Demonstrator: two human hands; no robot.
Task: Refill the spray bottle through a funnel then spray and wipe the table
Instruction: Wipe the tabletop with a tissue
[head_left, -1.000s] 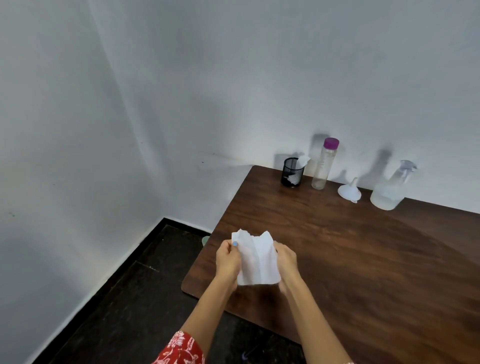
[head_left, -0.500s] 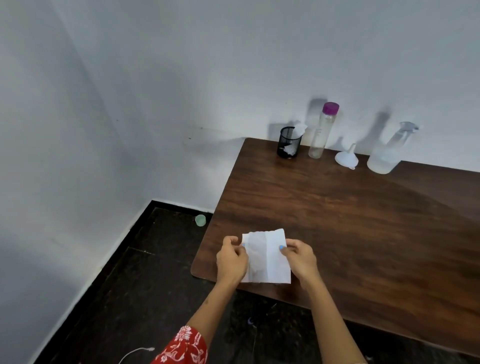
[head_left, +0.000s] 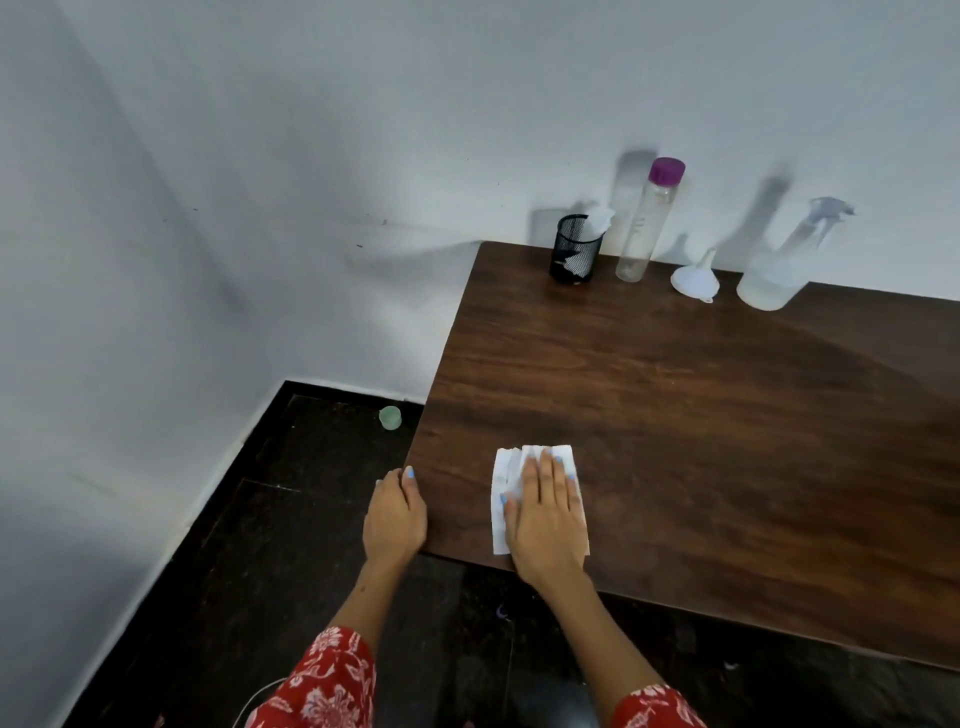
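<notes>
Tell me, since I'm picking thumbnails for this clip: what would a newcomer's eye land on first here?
First, the right hand pressed flat on a white tissue near the front left corner of the dark wooden table, while the left hand rests on the table's left edge. Next, the row along the back wall: black mesh cup, tall purple-capped bottle, white funnel, clear spray bottle.

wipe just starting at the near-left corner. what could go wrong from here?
1. The tissue is thin and only pressed flat under the right hand, so it may bunch or tear while being dragged.
2. It sits close to the table edge, where the left hand rests; a stroke that way could run off the edge.
3. A long stroke toward the wall could knock the funnel or spray bottle.
</notes>
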